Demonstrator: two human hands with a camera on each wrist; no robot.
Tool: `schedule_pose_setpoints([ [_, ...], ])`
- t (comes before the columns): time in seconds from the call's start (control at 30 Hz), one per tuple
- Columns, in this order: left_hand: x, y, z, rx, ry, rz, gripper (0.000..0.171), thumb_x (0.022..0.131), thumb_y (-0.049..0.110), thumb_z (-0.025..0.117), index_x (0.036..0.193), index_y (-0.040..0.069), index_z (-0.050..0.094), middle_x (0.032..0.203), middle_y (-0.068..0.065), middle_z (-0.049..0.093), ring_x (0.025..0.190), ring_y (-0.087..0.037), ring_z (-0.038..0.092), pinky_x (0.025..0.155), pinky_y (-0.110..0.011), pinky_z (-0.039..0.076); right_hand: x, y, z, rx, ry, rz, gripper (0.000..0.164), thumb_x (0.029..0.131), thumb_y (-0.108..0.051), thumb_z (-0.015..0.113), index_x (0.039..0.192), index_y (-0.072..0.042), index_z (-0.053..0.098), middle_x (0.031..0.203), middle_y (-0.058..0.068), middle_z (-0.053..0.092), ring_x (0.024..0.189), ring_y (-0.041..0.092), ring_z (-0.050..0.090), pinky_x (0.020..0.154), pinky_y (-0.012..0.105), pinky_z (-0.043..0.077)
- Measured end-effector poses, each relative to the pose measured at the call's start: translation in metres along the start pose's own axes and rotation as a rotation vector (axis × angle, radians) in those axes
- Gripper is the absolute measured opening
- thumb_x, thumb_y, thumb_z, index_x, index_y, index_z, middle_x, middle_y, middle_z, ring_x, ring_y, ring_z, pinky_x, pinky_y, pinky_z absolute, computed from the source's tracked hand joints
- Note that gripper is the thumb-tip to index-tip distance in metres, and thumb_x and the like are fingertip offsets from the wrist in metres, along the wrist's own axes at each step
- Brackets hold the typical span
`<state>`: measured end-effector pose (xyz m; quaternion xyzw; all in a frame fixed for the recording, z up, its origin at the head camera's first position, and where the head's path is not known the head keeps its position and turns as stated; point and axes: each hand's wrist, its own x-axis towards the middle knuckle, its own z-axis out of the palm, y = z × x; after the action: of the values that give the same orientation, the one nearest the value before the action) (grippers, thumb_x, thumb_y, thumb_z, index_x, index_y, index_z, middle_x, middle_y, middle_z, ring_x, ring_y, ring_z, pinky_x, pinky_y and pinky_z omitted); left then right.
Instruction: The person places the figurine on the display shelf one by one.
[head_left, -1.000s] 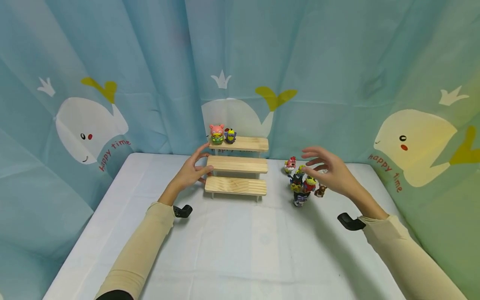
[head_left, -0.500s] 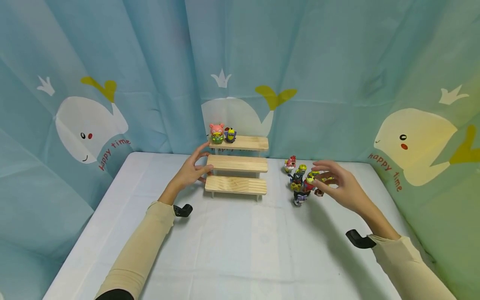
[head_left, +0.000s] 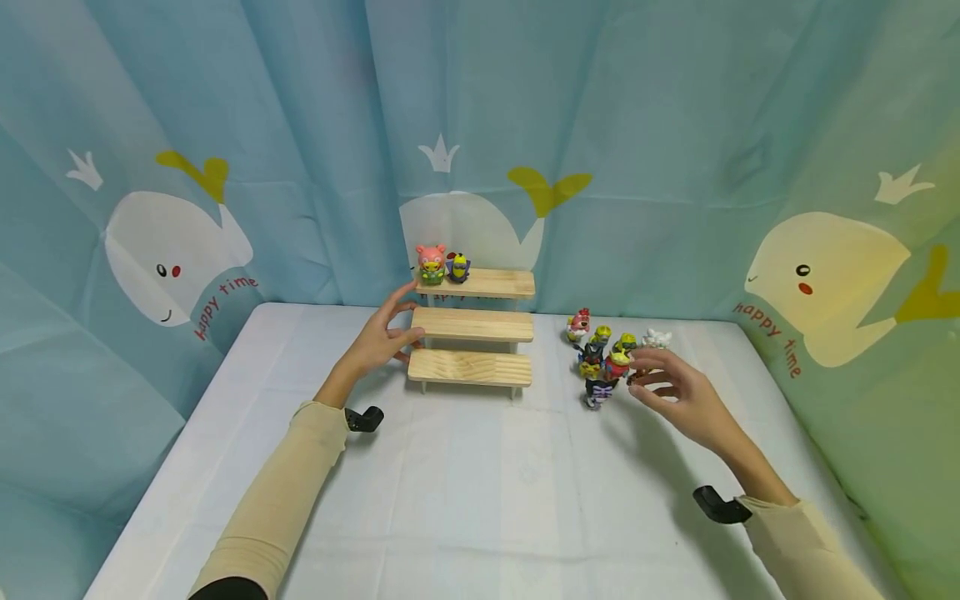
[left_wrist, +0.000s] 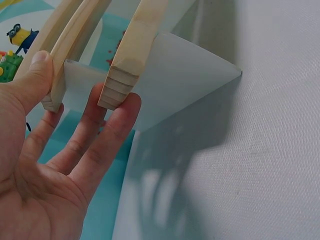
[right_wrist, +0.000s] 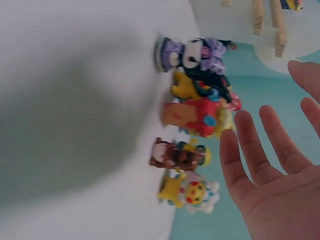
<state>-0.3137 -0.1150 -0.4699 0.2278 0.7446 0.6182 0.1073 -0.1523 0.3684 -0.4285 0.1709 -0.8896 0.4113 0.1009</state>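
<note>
A three-tier wooden shelf [head_left: 472,323] stands at the back of the table. My left hand [head_left: 378,337] holds its left end; in the left wrist view the thumb [left_wrist: 40,70] lies on one plank while fingers touch plank ends. On the top tier sit a pink-hooded figurine [head_left: 431,265] and a yellow, purple-clad figurine [head_left: 458,267]. My right hand [head_left: 682,396], fingers loosely bent and holding nothing, hovers beside several figurines. Among them are a black-and-purple one [right_wrist: 195,55], a red-clad one [head_left: 617,364], a brown bear [right_wrist: 175,155] and a white fluffy-headed one [right_wrist: 197,192].
A red-and-white figurine [head_left: 578,325] stands at the back of the group, right of the shelf. Behind the white-covered table [head_left: 480,483] hangs a blue-green curtain [head_left: 645,108] printed with whales.
My right hand has moved down and slightly right, from above the figurines to beside their right edge, uncovering the white one. My left hand stays on the shelf.
</note>
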Motion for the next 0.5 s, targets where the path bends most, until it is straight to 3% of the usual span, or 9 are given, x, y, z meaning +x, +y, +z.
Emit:
schedule_pose_setpoints([
  [0.17,-0.001,0.003,0.0,-0.014,-0.007,-0.02,0.082,0.103,0.015,0.065,0.164,0.04,0.017,0.164,-0.022,0.025,0.102,-0.047,0.069,0.071,-0.069,0.057,-0.005,0.008,0.007,0.015,-0.013,0.008,0.049,0.096,-0.001,0.072,0.142,-0.003,0.056,0.126,0.023,0.066,0.101,0.016,0.071,0.081,0.019,0.058],
  [0.33,-0.007,0.019,0.002,-0.031,-0.019,-0.021,0.081,0.103,0.012,0.065,0.165,0.034,0.018,0.163,-0.025,0.025,0.1,-0.046,0.069,0.074,-0.073,0.054,-0.008,0.016,0.015,0.045,-0.027,0.008,0.048,0.096,0.002,0.071,0.141,0.0,0.056,0.125,0.028,0.065,0.1,0.026,0.071,0.081,0.021,0.058],
  [0.5,-0.011,0.029,0.004,-0.035,-0.024,-0.008,0.08,0.103,0.01,0.064,0.166,0.03,0.018,0.163,-0.026,0.024,0.096,-0.043,0.071,0.073,-0.07,0.055,-0.01,0.024,0.023,0.085,-0.041,0.038,0.047,0.096,0.0,0.071,0.14,0.003,0.055,0.126,0.029,0.064,0.097,0.023,0.072,0.082,0.024,0.06],
])
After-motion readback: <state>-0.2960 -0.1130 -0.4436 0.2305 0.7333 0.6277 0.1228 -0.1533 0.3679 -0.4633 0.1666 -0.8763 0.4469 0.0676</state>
